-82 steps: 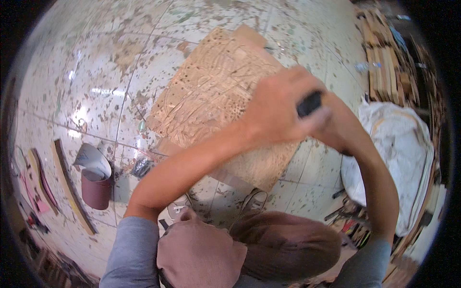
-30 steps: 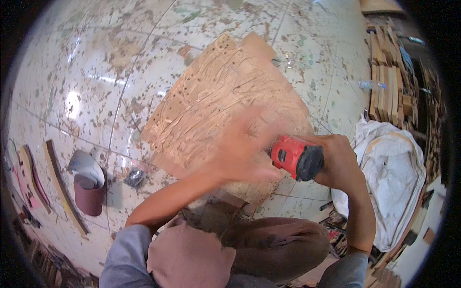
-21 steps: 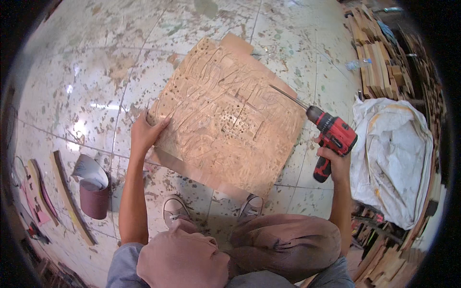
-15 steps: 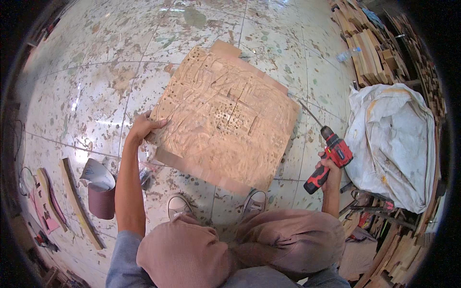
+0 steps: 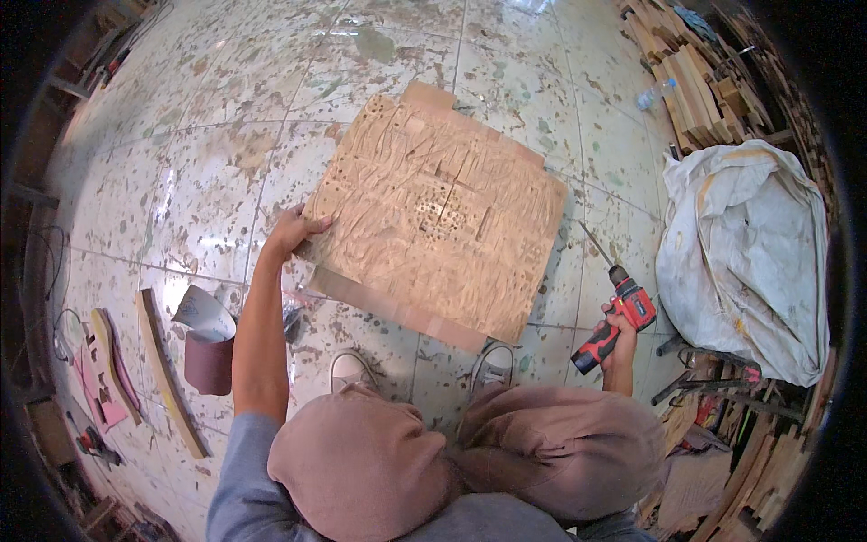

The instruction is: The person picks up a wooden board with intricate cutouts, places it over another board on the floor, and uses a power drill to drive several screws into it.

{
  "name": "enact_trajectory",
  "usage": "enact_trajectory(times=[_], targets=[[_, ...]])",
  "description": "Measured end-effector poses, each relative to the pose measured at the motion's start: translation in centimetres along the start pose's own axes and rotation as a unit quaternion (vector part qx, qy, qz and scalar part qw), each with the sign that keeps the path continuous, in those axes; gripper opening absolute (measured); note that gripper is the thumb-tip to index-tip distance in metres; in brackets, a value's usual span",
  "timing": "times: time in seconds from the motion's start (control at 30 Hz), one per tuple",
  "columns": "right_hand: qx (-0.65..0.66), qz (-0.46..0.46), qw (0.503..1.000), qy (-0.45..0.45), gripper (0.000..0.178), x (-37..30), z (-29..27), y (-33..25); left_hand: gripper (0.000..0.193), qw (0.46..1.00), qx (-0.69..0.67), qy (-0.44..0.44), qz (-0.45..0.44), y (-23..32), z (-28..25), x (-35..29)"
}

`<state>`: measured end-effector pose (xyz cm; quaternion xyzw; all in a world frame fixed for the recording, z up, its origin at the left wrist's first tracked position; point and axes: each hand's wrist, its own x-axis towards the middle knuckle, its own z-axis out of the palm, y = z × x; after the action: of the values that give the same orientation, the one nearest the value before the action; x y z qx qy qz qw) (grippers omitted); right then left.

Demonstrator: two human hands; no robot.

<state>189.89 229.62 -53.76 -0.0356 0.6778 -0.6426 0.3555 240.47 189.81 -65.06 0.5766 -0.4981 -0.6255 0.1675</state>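
Note:
A carved wooden panel (image 5: 379, 190), roughly square and pierced by several small holes, lies on the floor in front of my feet, turned at an angle. My left hand (image 5: 296, 232) grips its left edge, thumb on top and the other fingers mostly hidden beneath. To the right of the panel, my right hand (image 5: 619, 336) is wrapped round the handle of a red and black cordless drill (image 5: 635, 304). The drill's long thin bit points away from me toward the panel's right corner, apart from the wood.
A brown sandpaper roll (image 5: 209, 366), a wooden strip (image 5: 167, 375) and curved pieces (image 5: 116, 370) lie at the left. On the right are a white sack (image 5: 745, 262), stacked timber (image 5: 691, 99), a plastic bottle (image 5: 655, 94) and a clamp-like tool (image 5: 713, 378).
The whole view has shifted slightly. My right hand has drawn the drill a little toward me. My left hand keeps its hold on the panel's edge.

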Motion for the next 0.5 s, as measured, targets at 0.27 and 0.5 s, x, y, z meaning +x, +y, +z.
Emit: enact_trajectory(times=[0.27, 0.5], targets=[[-0.015, -0.021, 1.000, -0.015, 0.047, 2.1, -3.7, 1.8, 0.051, 0.905, 0.365, 0.148, 0.161, -0.6, -0.8, -2.3], [0.023, 0.051, 0.998, -0.014, 0.041, 2.3, -5.0, 3.9, 0.023, 0.900, 0.304, 0.267, 0.161, -2.4, -8.3, -14.4]])
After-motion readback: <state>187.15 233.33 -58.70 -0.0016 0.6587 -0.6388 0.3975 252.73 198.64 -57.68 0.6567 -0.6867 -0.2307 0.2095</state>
